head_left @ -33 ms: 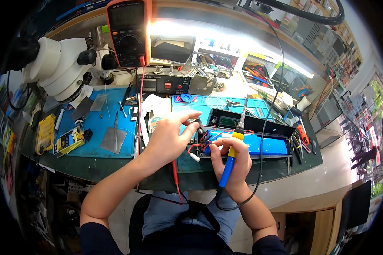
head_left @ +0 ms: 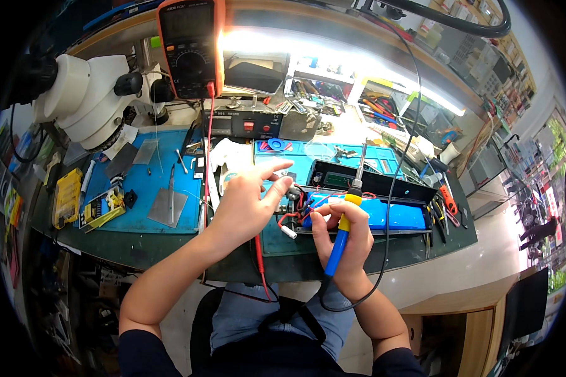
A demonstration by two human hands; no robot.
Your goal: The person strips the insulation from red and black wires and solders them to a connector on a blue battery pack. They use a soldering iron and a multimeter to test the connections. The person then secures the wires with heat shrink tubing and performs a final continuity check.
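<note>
My left hand point(head_left: 246, 200) hovers at the left end of an opened black case point(head_left: 410, 192), thumb and forefinger apart. Close to its thumb tip is a small dark round part point(head_left: 294, 192) among red and black wires. A blue-wrapped battery pack point(head_left: 399, 214) lies in the case. My right hand point(head_left: 352, 234) grips a soldering iron point(head_left: 338, 251) with a blue and yellow handle, its metal tip pointing up and away above the case. Fingertips of that hand hang over the wires and the pack's left end. A white connector point(head_left: 288, 232) sits beside the wires.
An orange multimeter point(head_left: 190, 50) stands at the back, its red probe lead point(head_left: 260, 254) hanging past the front edge. A white microscope point(head_left: 88, 100) is at left. Tweezers point(head_left: 171, 195) lie on a blue mat point(head_left: 146, 210). The iron's black cord point(head_left: 390, 201) loops across the right.
My left hand has drawn back slightly leftward, away from the small dark part, its thumb and forefinger a little farther apart. The right hand with the soldering iron is almost still.
</note>
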